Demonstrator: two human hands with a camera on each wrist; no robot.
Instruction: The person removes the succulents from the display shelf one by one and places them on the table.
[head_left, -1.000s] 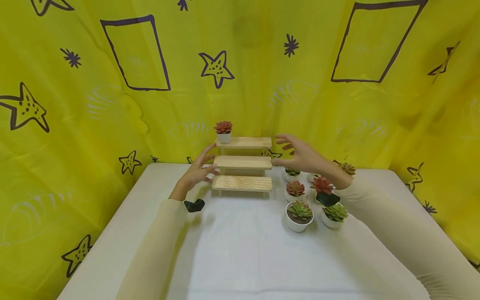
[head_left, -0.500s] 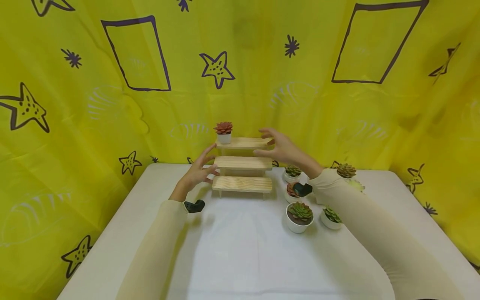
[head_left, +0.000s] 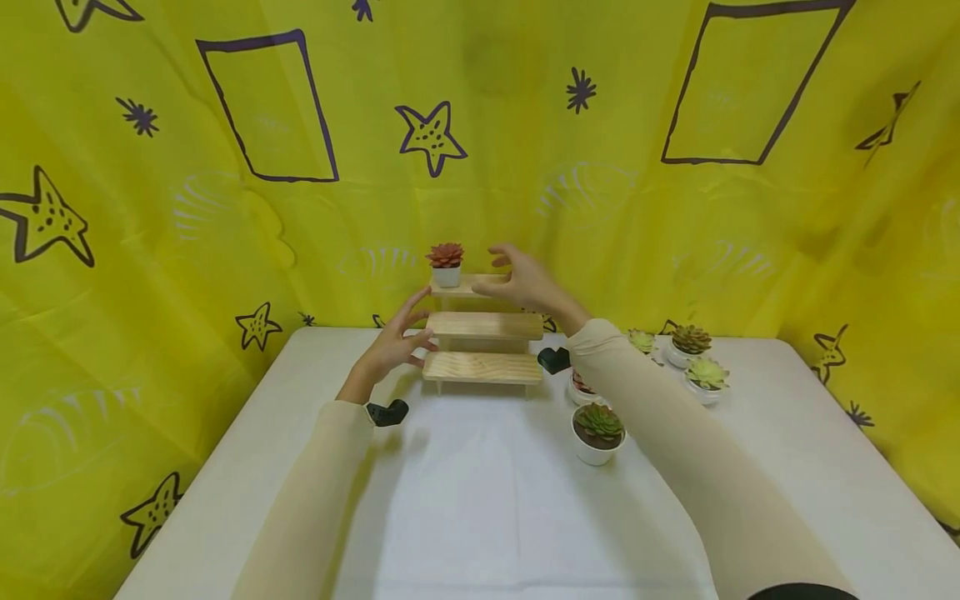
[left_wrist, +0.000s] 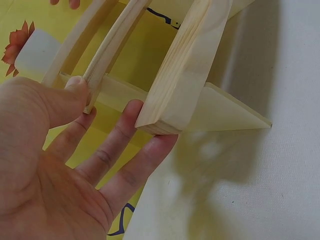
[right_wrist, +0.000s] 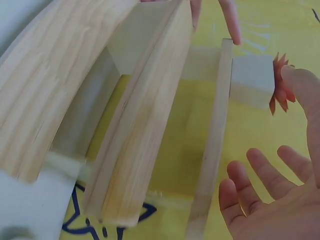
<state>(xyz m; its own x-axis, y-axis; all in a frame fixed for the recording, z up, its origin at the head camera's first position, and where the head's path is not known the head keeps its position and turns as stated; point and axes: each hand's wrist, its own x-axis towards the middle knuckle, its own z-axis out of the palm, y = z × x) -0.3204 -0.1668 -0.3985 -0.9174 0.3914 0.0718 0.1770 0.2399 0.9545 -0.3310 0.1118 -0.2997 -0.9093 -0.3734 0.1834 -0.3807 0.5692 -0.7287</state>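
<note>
A three-tier wooden stand (head_left: 483,325) is at the back of the table. On its top tier, at the left end, sits a red succulent (head_left: 446,257) in a white square pot (right_wrist: 254,75). My left hand (head_left: 386,346) rests at the stand's left side; in the left wrist view its thumb touches the middle tier's end and its fingertips meet the bottom tier's end. Over the top tier, right of the succulent, hovers my right hand (head_left: 528,283) with fingers spread and nothing in them. In the right wrist view that hand (right_wrist: 285,207) is apart from the plant.
Several potted succulents are grouped right of the stand: a green one (head_left: 597,429) in front, a pale green one (head_left: 707,377) and a dark one (head_left: 688,346) farther right. My right sleeve (head_left: 667,425) hides others. Behind the table (head_left: 465,500) hangs a yellow curtain (head_left: 495,200).
My right hand has moved left, from beside the stand's right end to over the top tier near the red succulent. The left hand keeps its place.
</note>
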